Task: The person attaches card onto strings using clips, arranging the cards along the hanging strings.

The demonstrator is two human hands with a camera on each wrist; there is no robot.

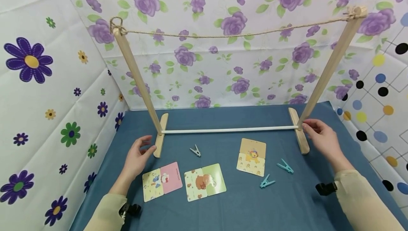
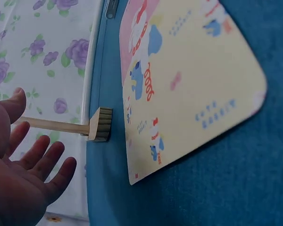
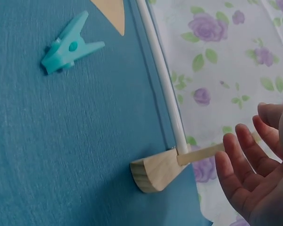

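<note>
A wooden stand has two upright posts, the left post [image 1: 137, 79] and the right post [image 1: 331, 64]. Twine [image 1: 223, 36] is tied between their tops, and a white rod [image 1: 229, 130] joins them at the bottom. My left hand [image 1: 137, 156], fingers loosely bent and holding nothing, hovers beside the left wooden foot [image 1: 164, 119]. My right hand [image 1: 322, 139] is at the base of the right post, its fingertips overlapping the post in the head view. The right wrist view shows those fingers [image 3: 247, 165] spread and relaxed near the right foot [image 3: 155, 172].
On the blue cloth [image 1: 223, 213] lie a pink-and-yellow card [image 1: 162, 181], a green-and-yellow bear card [image 1: 205, 182] and an orange-and-yellow card [image 1: 251, 156]. A pale clothespin [image 1: 196, 150] and two teal clothespins, one nearer [image 1: 267, 182], lie among them. Patterned sheets hang behind and beside.
</note>
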